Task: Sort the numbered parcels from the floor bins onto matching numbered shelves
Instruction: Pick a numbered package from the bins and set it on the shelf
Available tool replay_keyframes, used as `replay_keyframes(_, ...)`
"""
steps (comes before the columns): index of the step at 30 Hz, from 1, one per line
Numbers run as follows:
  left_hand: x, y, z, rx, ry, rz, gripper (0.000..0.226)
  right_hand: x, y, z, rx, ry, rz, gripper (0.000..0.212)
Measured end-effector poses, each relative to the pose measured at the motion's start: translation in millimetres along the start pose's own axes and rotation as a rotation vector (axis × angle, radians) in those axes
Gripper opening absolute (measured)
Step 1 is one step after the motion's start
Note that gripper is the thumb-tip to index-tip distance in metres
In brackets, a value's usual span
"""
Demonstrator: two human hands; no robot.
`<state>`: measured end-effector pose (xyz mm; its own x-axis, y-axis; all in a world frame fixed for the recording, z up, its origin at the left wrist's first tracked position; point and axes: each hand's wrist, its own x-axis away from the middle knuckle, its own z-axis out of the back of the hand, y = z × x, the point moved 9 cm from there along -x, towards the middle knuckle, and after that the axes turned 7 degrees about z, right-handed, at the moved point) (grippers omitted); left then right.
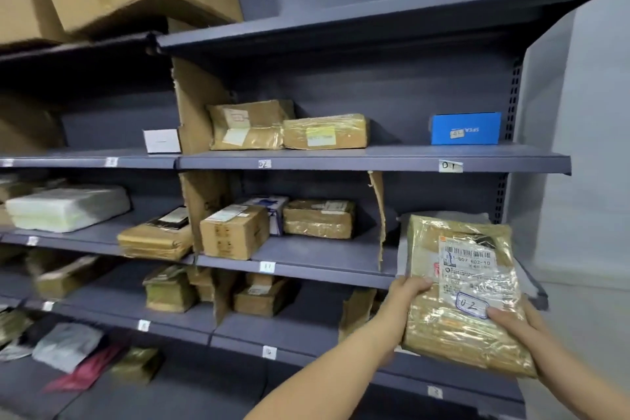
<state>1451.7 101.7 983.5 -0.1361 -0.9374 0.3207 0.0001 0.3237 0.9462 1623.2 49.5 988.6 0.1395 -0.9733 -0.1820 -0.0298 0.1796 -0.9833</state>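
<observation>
Both hands (405,290) (511,320) gripping parcel 02 (467,293) by its side edges, before the shelf lip (341,274)

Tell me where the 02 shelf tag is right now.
In the head view the 02 shelf tag sits on the front edge of the upper shelf, centre of frame, just below two taped brown parcels, left of the 01 tag.

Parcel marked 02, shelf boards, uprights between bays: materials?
Parcel marked 02: looks like brown cardboard wrapped in clear glossy tape or film; wrinkled glare, paper label beneath.
Shelf boards: probably painted sheet metal, matte grey-blue, thin folded front lip.
Uprights: raw corrugated cardboard, torn ragged edges.
</observation>
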Motion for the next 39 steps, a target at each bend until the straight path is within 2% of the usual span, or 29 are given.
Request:
replay_keyframes(2, 12, -9, 34, -0.032, 0.098, 0.024, 0.043, -3, -6, -30, -0.01, -0.048, 0.004, 0.109)
replay_keyframes(5, 14, -9, 68, -0.001, 0.081, 0.051, 0.059, -15, -21, -74, -0.021, -0.101, 0.054, 0.113)
replay_keyframes(7, 32, -5, 104, 0.034, 0.114, -0.035, 0.051, -21, -28, -100, -0.075, -0.116, 0.065, 0.105)
replay_keyframes(10, 40, 16, 146, -0.007, 0.141, -0.08, 0.046, -39, -27, -135, -0.068, -0.123, 0.048, 0.124)
replay_keyframes(12, 49, 23, 173, 0.002, 0.128, -0.084, 0.069, -53, -32, -159, -0.075, -0.096, 0.066, 0.125)
replay_keyframes(14, 49, 40, 209, 0.052, 0.104, -0.135, 0.085, -64, -52, -192, -0.062, -0.068, 0.098, 0.114)
replay_keyframes(16, 59, 77, 232, 0.052, 0.091, -0.214, 0.077, -77, -77, -221, -0.021, -0.043, 0.15, 0.106)
replay_keyframes(19, 80, 136, 261, 0.039, 0.092, -0.294, 0.04, -103, -111, -251, 0.009, 0.027, 0.193, 0.098)
replay_keyframes(20, 79, 152, 271, 0.053, 0.064, -0.31, 0.033, -113, -119, -259, -0.003, 0.04, 0.191, 0.088)
replay_keyframes(23, 86, 198, 286, 0.088, -0.032, -0.407, 0.032, -143, -141, -273, -0.067, 0.126, 0.153, 0.039)
replay_keyframes(24, 85, 209, 291, 0.081, -0.038, -0.426, 0.029, -155, -147, -275, -0.084, 0.154, 0.133, 0.032)
replay_keyframes(27, 69, 241, 304, 0.055, -0.026, -0.52, 0.022, -190, -172, -280, -0.082, 0.199, 0.077, 0.033)
replay_keyframes(32, 25, 285, 312, 0.017, 0.013, -0.575, 0.057, -253, -217, -275, -0.067, 0.278, 0.206, 0.04)
replay_keyframes(34, 6, 301, 314, 0.047, 0.006, -0.574, 0.046, -278, -227, -274, -0.07, 0.279, 0.244, 0.042)
replay_keyframes(36, -16, 317, 316, 0.091, -0.002, -0.566, 0.031, -304, -232, -271, -0.081, 0.285, 0.236, 0.053)
replay_keyframes(37, -28, 325, 318, 0.098, 0.003, -0.553, 0.031, -318, -236, -269, -0.078, 0.286, 0.236, 0.055)
replay_keyframes(39, -48, 342, 322, 0.105, 0.033, -0.539, 0.042, -347, -247, -270, -0.045, 0.254, 0.267, 0.044)
